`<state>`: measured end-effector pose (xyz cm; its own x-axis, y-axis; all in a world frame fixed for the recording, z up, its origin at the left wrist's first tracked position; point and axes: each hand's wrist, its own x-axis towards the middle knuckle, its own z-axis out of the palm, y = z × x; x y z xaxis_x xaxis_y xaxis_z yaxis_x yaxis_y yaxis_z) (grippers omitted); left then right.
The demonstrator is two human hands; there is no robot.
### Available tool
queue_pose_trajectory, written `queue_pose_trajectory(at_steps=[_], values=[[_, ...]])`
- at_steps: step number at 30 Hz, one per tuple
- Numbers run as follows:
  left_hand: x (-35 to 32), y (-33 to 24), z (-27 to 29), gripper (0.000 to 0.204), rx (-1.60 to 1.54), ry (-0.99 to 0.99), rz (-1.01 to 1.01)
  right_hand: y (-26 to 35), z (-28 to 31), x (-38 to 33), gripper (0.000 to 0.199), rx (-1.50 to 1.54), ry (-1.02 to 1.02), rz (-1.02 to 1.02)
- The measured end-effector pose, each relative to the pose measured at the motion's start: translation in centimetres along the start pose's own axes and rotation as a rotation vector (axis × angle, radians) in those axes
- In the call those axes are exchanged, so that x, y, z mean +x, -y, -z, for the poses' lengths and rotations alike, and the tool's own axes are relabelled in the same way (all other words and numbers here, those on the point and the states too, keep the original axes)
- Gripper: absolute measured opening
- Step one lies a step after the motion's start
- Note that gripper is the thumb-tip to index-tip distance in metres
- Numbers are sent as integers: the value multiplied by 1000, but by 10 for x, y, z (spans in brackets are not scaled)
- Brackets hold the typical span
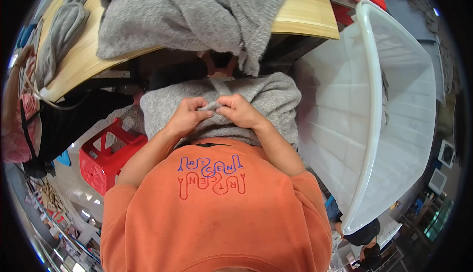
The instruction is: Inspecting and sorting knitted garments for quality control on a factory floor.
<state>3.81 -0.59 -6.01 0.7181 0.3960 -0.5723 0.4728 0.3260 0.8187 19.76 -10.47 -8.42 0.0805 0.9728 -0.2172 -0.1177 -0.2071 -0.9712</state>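
Observation:
A grey knitted garment [266, 97] lies bunched across my lap, just below the table edge. My left hand [188, 115] pinches a fold of it near the middle. Close beside it, my right hand [237, 110] grips the same fold, and the fingertips of both hands nearly touch. More grey knitwear [187, 16] is heaped on the wooden table [303, 13] in front of me, and part of it hangs over the edge. My orange sweatshirt fills the lower part of the view.
A large white plastic tub [389, 109] stands tilted at my right. A red plastic stool [106, 156] sits on the floor at my left. Another grey piece [59, 35] lies on the table's left end. A person in pink [19, 119] is at the far left edge.

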Motion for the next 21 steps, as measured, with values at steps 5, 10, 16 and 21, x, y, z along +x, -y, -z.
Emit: queue_pose_trajectory(at_steps=[5,10,16,21], values=[[-7,-24,-11,6,-12,-67,75,17,-10,-9,10,-512,-155,289],[-1,-20,-12,6,22,-90,26,20,-16,-8,9,-549,-351,332],[2,-34,-33,10,112,-259,-244,22,5,-16,7,-334,-266,357],[4,-15,-18,16,-13,-199,-141,2,78,-39,12,-547,-1128,375]])
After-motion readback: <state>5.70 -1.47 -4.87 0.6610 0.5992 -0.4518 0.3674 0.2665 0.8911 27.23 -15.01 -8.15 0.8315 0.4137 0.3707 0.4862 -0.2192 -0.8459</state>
